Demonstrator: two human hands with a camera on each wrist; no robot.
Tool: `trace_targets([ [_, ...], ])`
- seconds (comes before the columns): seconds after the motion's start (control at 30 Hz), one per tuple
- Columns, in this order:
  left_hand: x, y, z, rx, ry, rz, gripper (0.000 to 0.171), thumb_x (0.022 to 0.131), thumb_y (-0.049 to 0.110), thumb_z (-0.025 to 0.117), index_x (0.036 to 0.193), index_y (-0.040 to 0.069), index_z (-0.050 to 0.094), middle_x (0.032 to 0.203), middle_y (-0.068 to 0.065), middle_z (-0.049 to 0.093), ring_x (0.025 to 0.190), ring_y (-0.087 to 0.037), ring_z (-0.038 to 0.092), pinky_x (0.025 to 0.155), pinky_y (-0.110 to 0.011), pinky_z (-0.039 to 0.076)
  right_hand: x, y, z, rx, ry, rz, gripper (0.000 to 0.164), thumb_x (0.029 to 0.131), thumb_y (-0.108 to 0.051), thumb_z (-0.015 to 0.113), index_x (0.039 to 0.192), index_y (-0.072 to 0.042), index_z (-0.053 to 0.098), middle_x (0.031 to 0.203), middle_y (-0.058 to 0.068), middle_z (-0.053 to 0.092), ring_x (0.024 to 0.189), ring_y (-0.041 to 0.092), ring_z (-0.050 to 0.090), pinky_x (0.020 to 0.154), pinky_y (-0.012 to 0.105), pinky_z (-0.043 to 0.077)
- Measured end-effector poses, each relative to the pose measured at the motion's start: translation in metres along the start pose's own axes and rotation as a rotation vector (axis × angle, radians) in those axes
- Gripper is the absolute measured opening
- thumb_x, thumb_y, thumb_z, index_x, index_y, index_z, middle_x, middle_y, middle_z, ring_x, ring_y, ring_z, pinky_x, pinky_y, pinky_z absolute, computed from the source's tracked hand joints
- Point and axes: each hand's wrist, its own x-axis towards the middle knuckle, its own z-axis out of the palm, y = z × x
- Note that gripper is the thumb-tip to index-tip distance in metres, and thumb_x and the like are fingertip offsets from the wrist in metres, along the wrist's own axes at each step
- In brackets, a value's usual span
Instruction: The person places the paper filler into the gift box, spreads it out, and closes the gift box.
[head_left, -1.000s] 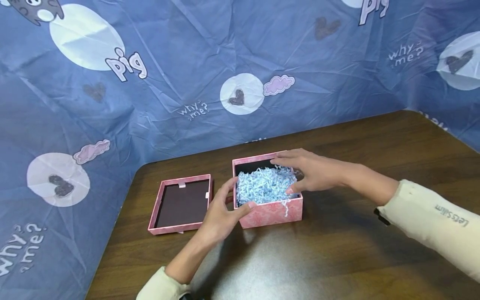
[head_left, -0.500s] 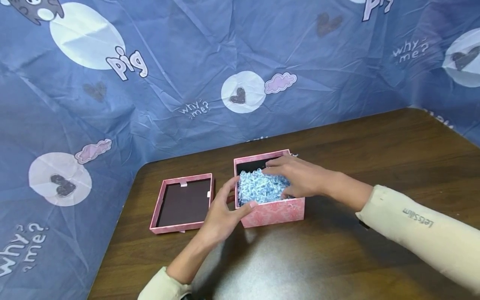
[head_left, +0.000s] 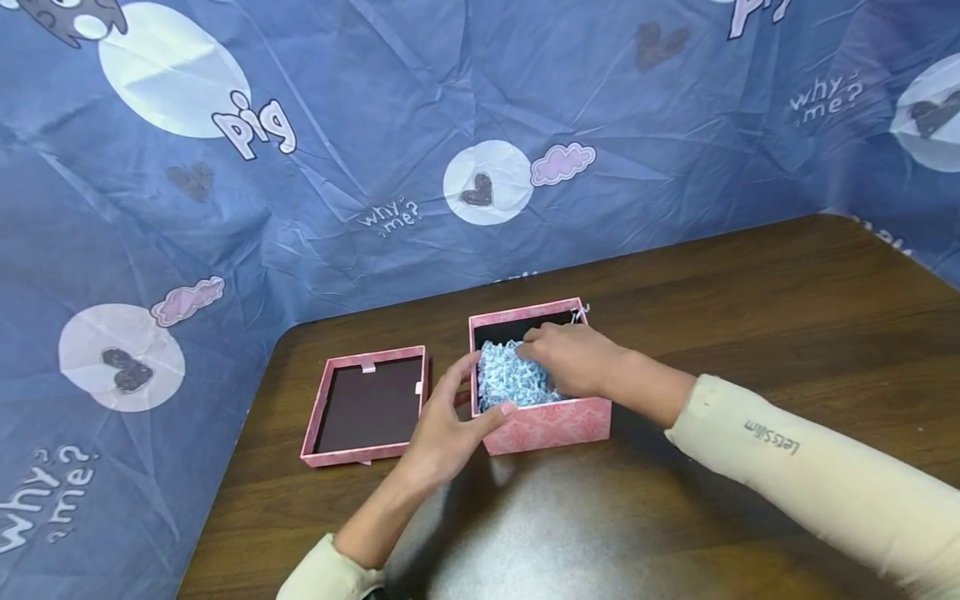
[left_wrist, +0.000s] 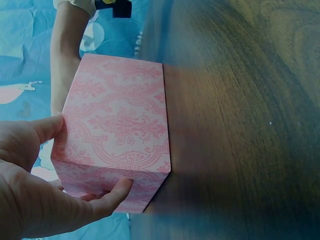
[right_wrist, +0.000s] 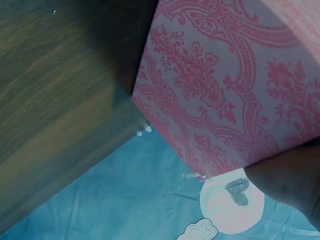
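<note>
Shifted leftwards since the earlier head frame and curled down into the pink box (head_left: 551, 429): right hand (head_left: 570, 358), over blue paper shreds (head_left: 510, 375). In the head view, box a little right of centre, below mid-height, open on the brown table (head_left: 675, 508). Right fingers bent, tips buried in the filling; cannot tell whether pinching any of it. Left hand (head_left: 450, 417) spread round the box's lower-left corner, thumb on the near wall, fingers on the left wall. Pink lid (head_left: 367, 408) lying inside up, left of centre, apart from the box. Pale loose strands (head_left: 581, 313) caught at the box's upper-right corner; judging by these, shreds soft, springy, nearly weightless, prone to tangle and trail, so better scooped in whole clumps from underneath than plucked from the top. In the left wrist view, box left of centre, edges crisp, walls undented, one left fingertip pressing low on a wall. Probably stiff card, light, likely to slide on smooth wood; best held at a corner, without squeezing mid-wall. In the right wrist view, patterned walls at upper right, dark piece of right hand at lower right, fingertips out of sight
</note>
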Motion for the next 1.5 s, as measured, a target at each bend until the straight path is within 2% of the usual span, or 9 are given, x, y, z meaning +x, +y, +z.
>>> trace_targets([
  [0.13,0.0,0.0,0.001,-0.005,0.002,-0.001,0.074,0.086,0.026,0.074,0.148,0.021,0.035,0.142,-0.01,0.043,0.123,-0.032,0.049,0.092,-0.045,0.049,0.0,0.001,-0.001,-0.006,0.006,-0.007,0.05,0.081,-0.006,0.074,0.129,-0.006,0.06,0.127,0.015,0.06,0.12,0.033,0.054,0.102,0.052,0.04],
  [0.3,0.001,0.0,0.0,-0.021,-0.008,-0.005,0.074,0.086,0.026,0.074,0.148,0.02,0.035,0.141,-0.011,0.043,0.122,-0.034,0.05,0.09,-0.043,0.05,-0.008,0.007,-0.009,0.044,0.04,-0.009,0.053,0.08,-0.012,0.077,0.13,-0.006,0.059,0.133,0.015,0.056,0.127,0.034,0.047,0.107,0.056,0.031],
  [0.53,0.001,-0.002,0.0,-0.028,-0.013,0.008,0.073,0.086,0.025,0.074,0.148,0.019,0.035,0.14,-0.01,0.044,0.122,-0.033,0.05,0.091,-0.044,0.05,-0.023,0.02,-0.018,0.054,0.186,0.003,0.055,0.085,-0.021,0.074,0.134,-0.004,0.055,0.141,0.019,0.048,0.132,0.036,0.041,0.107,0.057,0.027],
  [0.67,0.001,-0.002,0.0,-0.013,-0.011,0.004,0.074,0.086,0.026,0.074,0.148,0.02,0.035,0.142,-0.01,0.042,0.123,-0.033,0.049,0.091,-0.045,0.05,-0.029,0.028,-0.019,0.076,0.227,0.045,0.056,0.09,-0.023,0.069,0.139,-0.004,0.049,0.146,0.021,0.041,0.136,0.039,0.034,0.111,0.059,0.02],
  [0.9,0.002,-0.002,0.0,-0.005,-0.014,-0.004,0.074,0.086,0.027,0.074,0.148,0.02,0.035,0.142,-0.011,0.042,0.123,-0.034,0.048,0.091,-0.045,0.05,-0.035,0.034,-0.013,0.172,0.164,0.093,0.066,0.093,-0.031,0.063,0.148,-0.006,0.036,0.155,0.02,0.025,0.143,0.04,0.018,0.111,0.062,0.013],
  [1.07,0.002,-0.002,-0.001,-0.006,-0.021,0.0,0.073,0.086,0.027,0.073,0.148,0.02,0.034,0.142,-0.011,0.042,0.124,-0.035,0.048,0.091,-0.046,0.05,-0.034,0.028,-0.009,0.253,0.097,0.107,0.07,0.094,-0.037,0.061,0.152,-0.012,0.029,0.159,0.014,0.016,0.146,0.036,0.008,0.111,0.058,0.019],
  [1.17,0.002,-0.002,-0.001,-0.007,-0.025,0.002,0.073,0.087,0.027,0.073,0.148,0.02,0.034,0.143,-0.011,0.041,0.125,-0.035,0.047,0.091,-0.046,0.05,-0.033,0.022,-0.008,0.282,0.09,0.092,0.07,0.094,-0.037,0.06,0.153,-0.014,0.028,0.16,0.013,0.014,0.146,0.036,0.007,0.111,0.057,0.021],
  [1.37,0.001,-0.001,-0.001,-0.013,-0.029,0.0,0.073,0.087,0.028,0.072,0.148,0.021,0.034,0.144,-0.011,0.041,0.125,-0.035,0.047,0.091,-0.046,0.05,-0.031,0.014,-0.007,0.233,0.093,0.05,0.064,0.094,-0.034,0.061,0.148,-0.009,0.038,0.158,0.016,0.019,0.145,0.039,0.012,0.114,0.056,0.011],
  [1.5,0.001,-0.002,0.0,-0.01,-0.025,0.002,0.072,0.087,0.029,0.072,0.148,0.022,0.034,0.144,-0.011,0.04,0.125,-0.034,0.047,0.092,-0.047,0.049,-0.029,0.01,-0.008,0.21,0.088,0.04,0.06,0.093,-0.032,0.063,0.144,-0.007,0.044,0.156,0.018,0.024,0.144,0.04,0.015,0.113,0.057,0.012],
])
